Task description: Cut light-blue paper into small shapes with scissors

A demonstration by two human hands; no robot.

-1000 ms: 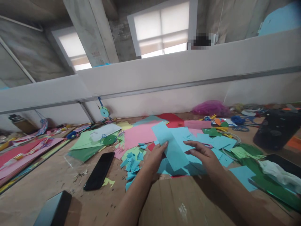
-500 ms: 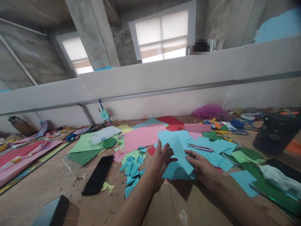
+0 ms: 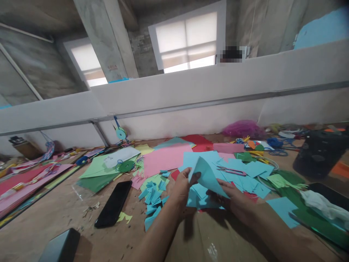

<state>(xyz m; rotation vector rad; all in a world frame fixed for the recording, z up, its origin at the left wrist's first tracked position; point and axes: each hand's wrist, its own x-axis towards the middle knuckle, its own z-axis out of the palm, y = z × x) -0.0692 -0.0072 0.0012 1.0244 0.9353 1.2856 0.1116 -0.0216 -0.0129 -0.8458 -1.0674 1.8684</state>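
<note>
A curved sheet of light-blue paper (image 3: pixel 209 177) is held up between my two hands. My left hand (image 3: pixel 183 183) pinches its left edge, with the fingertips partly behind the sheet. At the lower right corner, my right hand (image 3: pixel 227 194) grips it, thumb on top. Below and behind the sheet lie more blue paper pieces (image 3: pixel 197 198). Thread snips with pink handles (image 3: pixel 231 170) rest on blue squares (image 3: pixel 257 170) just beyond my right hand. Small folded blue pieces (image 3: pixel 153 194) are heaped left of my left forearm.
A black phone (image 3: pixel 113 203) and a dark grey box (image 3: pixel 61 247) lie at left. Pink paper (image 3: pixel 163 158) and green sheets (image 3: pixel 95 165) spread behind. A dark container (image 3: pixel 317 154) stands at right, near a purple bag (image 3: pixel 244 128). A white partition (image 3: pixel 174 94) borders the table.
The blue paper has turned and bent from a flat strip into a curved sheet. My left fingers have closed in on its edge; my right hand has shifted slightly.
</note>
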